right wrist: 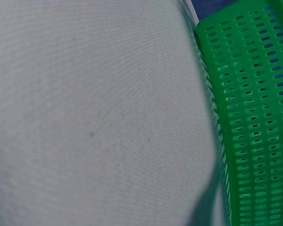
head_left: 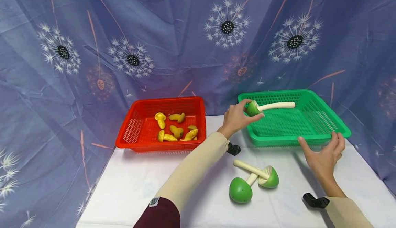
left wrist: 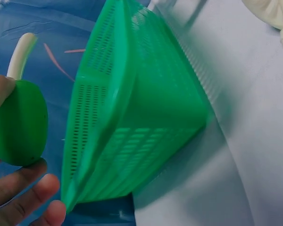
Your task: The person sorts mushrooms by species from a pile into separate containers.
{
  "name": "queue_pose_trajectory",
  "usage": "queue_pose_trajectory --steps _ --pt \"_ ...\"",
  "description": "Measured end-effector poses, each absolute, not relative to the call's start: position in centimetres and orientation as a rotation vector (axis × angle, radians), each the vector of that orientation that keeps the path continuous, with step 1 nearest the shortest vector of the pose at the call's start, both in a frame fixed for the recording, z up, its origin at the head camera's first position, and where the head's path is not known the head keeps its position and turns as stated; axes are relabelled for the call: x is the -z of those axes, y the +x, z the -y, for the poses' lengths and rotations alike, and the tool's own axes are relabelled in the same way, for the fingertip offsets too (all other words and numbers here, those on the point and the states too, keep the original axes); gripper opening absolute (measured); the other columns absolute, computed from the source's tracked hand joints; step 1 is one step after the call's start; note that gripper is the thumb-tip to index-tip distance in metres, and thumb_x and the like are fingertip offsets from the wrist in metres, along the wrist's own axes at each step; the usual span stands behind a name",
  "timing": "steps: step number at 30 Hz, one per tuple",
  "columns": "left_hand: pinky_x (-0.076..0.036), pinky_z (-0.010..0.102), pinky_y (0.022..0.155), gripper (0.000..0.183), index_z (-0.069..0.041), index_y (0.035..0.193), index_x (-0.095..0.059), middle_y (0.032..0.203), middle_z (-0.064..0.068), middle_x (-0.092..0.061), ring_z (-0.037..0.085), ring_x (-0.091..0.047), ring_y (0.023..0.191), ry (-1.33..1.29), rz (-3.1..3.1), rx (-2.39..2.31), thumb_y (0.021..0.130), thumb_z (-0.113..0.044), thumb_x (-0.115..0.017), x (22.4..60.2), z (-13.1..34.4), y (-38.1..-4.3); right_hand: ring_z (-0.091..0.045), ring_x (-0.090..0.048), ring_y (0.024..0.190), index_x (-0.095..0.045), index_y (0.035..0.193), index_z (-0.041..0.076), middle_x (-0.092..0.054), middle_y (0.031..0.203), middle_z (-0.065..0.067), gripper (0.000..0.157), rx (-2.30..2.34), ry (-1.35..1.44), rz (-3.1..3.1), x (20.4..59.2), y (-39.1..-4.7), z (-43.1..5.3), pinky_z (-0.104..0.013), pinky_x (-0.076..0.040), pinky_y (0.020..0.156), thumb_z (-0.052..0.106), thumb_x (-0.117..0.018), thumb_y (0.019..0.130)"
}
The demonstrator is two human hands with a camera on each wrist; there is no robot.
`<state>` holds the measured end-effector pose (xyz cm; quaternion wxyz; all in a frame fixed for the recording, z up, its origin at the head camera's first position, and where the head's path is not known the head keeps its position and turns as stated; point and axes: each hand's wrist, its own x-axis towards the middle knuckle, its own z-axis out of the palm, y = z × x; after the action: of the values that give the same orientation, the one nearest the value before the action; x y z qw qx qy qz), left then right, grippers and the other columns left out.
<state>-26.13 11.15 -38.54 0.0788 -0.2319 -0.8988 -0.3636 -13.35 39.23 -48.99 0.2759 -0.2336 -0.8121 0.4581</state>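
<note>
My left hand (head_left: 236, 118) pinches a toy mushroom by its green cap (head_left: 253, 109), at the left side of the green basket (head_left: 278, 141). The pale stem (head_left: 278, 105) points right, over the basket. In the left wrist view, the thumb and fingers hold the cap (left wrist: 21, 123) beside the basket's end wall (left wrist: 155, 106). Near the basket's front right rim is my right hand (head_left: 325, 157), thumb and fingers spread, holding nothing. Whether it touches the rim I cannot tell; the right wrist view shows the basket wall (right wrist: 252, 122) but no fingers.
Two more green-capped mushrooms lie crossed on the white tablecloth (head_left: 139, 186), one cap (head_left: 240, 190) in front and another cap (head_left: 271, 179) behind. A red basket (head_left: 161, 147) at the left holds several yellow mushrooms (head_left: 177, 131). A blue dandelion-print curtain (head_left: 179, 42) hangs behind.
</note>
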Motion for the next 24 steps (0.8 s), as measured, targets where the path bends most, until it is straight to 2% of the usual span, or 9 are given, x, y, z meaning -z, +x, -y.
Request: queue_pose_trajectory --steps 9,16,19,21,24 --pt "-0.041 0.021 0.045 0.072 -0.032 0.143 -0.056 0.071 -0.011 -0.058 0.006 -0.053 0.055 -0.696 2.797 0.783 0.085 -0.073 -0.068 39.9 -14.0 -26.2 -0.029 -0.009 0.149 -0.010 0.165 0.025 0.003 0.166 0.016 0.105 -1.224 -0.636 2.186 49.2 -13.5 -38.9 -0.062 -0.023 0.116 0.041 -0.079 0.088" --pt "-0.040 0.023 0.044 0.073 -0.032 0.142 -0.057 0.069 -0.010 -0.058 0.007 -0.052 0.054 -0.700 2.782 0.740 0.083 -0.076 -0.067 40.2 -14.7 -26.4 -0.030 -0.004 0.151 -0.010 0.165 0.024 0.003 0.166 0.012 0.104 -1.198 -0.598 2.200 49.1 -13.5 -39.0 -0.066 -0.015 0.117 0.040 -0.078 0.088" --pt "-0.036 0.023 0.040 0.077 -0.032 0.145 -0.056 0.079 -0.010 -0.067 0.008 -0.050 0.049 -0.702 2.787 0.725 0.084 -0.078 -0.063 40.3 -14.9 -26.5 -0.030 -0.004 0.152 -0.010 0.165 0.024 0.003 0.166 0.012 0.104 -1.187 -0.594 2.205 49.0 -13.4 -39.2 -0.067 -0.015 0.117 0.041 -0.078 0.089" --pt "-0.031 0.023 0.037 0.081 -0.032 0.148 -0.053 0.093 -0.009 -0.073 0.009 -0.046 0.043 -0.713 2.787 0.717 0.084 -0.080 -0.062 40.5 -15.0 -26.6 -0.030 -0.004 0.152 -0.009 0.165 0.024 0.004 0.167 0.013 0.104 -1.178 -0.596 2.212 49.0 -13.4 -39.3 -0.067 -0.015 0.117 0.041 -0.077 0.089" --pt "-0.026 0.024 0.036 0.085 -0.033 0.152 -0.048 0.113 -0.007 -0.074 0.010 -0.039 0.038 -0.744 2.767 0.742 0.083 -0.080 -0.062 40.5 -15.0 -26.7 -0.031 -0.004 0.152 -0.010 0.165 0.024 0.003 0.167 0.013 0.104 -1.170 -0.604 2.214 49.0 -13.3 -39.5 -0.067 -0.014 0.117 0.042 -0.078 0.089"
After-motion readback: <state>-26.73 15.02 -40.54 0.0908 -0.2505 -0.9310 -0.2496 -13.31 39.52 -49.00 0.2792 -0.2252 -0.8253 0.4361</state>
